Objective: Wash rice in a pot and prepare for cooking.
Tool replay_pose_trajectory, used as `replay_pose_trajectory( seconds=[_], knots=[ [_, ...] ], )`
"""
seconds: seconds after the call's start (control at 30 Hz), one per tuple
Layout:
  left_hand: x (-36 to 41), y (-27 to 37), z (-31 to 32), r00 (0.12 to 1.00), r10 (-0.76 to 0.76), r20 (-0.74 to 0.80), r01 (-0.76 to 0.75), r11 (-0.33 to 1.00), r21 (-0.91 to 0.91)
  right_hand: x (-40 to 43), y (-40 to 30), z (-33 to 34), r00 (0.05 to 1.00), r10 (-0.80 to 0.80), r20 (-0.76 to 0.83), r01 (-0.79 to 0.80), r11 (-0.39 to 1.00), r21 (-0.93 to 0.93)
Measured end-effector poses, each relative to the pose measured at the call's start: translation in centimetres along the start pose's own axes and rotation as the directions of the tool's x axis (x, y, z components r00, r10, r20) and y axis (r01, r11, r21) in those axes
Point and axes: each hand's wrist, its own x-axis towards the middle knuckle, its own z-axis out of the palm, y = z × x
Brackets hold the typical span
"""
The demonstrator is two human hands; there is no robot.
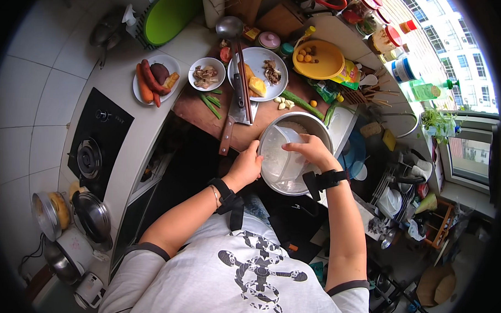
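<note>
A round metal pot (326, 136) is tilted in front of me at the edge of a brown cutting board (198, 113). My left hand (247, 162) grips its left rim. Inside the pot, my right hand (315, 150) holds a translucent plastic cup (287, 157) by its upper part. Pale grains, which look like rice (293, 125), show at the pot's far inner side. Left of the pot lie a cleaver (227, 135) with a wooden handle, a metal ladle (229, 28) and dark chopsticks (243, 90). Garlic cloves (284, 103) and a cucumber (304, 104) lie just beyond the pot.
Plates of food (270, 58) and a yellow basin (340, 68) stand at the back. A plate with sausages and a carrot (173, 93) is on the left counter, near the gas stove (89, 157). The sink (352, 154) and a dish rack (384, 186) are at right.
</note>
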Motion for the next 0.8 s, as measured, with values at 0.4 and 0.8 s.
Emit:
replay_pose_trajectory(
  seconds=[0.4,0.8],
  knots=[
    [-0.1,-0.1,0.2,1.000,0.021,-0.002,-0.021,0.999,-0.044,-5.4,12.1,-2.8,0.986,-0.062,0.153,-0.092,0.568,0.818],
    [0.2,-0.4,0.1,0.998,-0.033,0.058,0.037,0.997,-0.063,-4.2,13.8,2.6,0.879,-0.440,0.183,-0.153,0.103,0.983]
  ],
)
